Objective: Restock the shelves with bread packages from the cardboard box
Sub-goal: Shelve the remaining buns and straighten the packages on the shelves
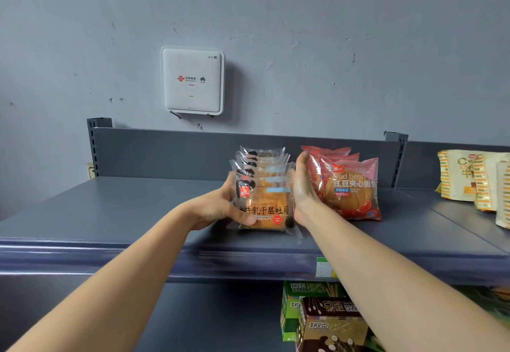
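Left hand [220, 208] grips front clear toast pack [265, 205]; right hand [302, 186] flat, open, pressed between toast row and red bean packs [350, 188]; shelf [110, 213] left end bare.

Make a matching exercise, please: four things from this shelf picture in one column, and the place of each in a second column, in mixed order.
Things:
1. clear toast packages
2. red bean bread packages
3. white wifi box
4. brown snack box

Places:
A. on the wall above the shelf
B. on the lower shelf
C. between the left hand and right hand
D. just right of the right hand

Pairs: 1-C, 2-D, 3-A, 4-B
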Motion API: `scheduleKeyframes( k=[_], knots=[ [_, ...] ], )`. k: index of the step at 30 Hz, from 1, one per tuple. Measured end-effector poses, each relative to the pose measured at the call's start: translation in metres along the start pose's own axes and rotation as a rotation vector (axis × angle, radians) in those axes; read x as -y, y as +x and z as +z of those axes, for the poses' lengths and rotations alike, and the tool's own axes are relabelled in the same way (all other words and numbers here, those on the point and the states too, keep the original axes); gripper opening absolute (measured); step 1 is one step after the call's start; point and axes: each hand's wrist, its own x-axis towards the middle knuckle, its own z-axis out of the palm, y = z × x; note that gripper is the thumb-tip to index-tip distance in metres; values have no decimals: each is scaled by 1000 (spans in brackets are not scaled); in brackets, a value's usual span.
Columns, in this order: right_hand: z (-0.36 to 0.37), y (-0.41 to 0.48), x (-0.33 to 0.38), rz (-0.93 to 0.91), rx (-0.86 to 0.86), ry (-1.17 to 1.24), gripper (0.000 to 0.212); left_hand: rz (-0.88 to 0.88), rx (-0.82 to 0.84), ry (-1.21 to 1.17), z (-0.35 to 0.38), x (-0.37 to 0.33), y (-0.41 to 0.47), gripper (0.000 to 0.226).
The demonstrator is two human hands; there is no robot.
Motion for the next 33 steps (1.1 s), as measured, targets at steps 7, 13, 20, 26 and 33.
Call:
scheduleKeyframes(
  k=[7,13,20,26,33],
  knots=[
    [-9,-16,15,-99,-2,-45,73,3,-260,-150,2,-25,-2,132],
    [-33,-23,35,-272,-100,-219,72,275,-683,4,26,-70,20,82],
    [-111,-15,52,-445,-277,-287,48,311,-798,662,100,-110,66,54],
    [-183,1,38,-237,-121,-330,80,186,-562,639,161,-96,101,102],
    [-209,22,8,-21,157,-446,101,-232,-429,133,168,-51,123,138]
  ],
)
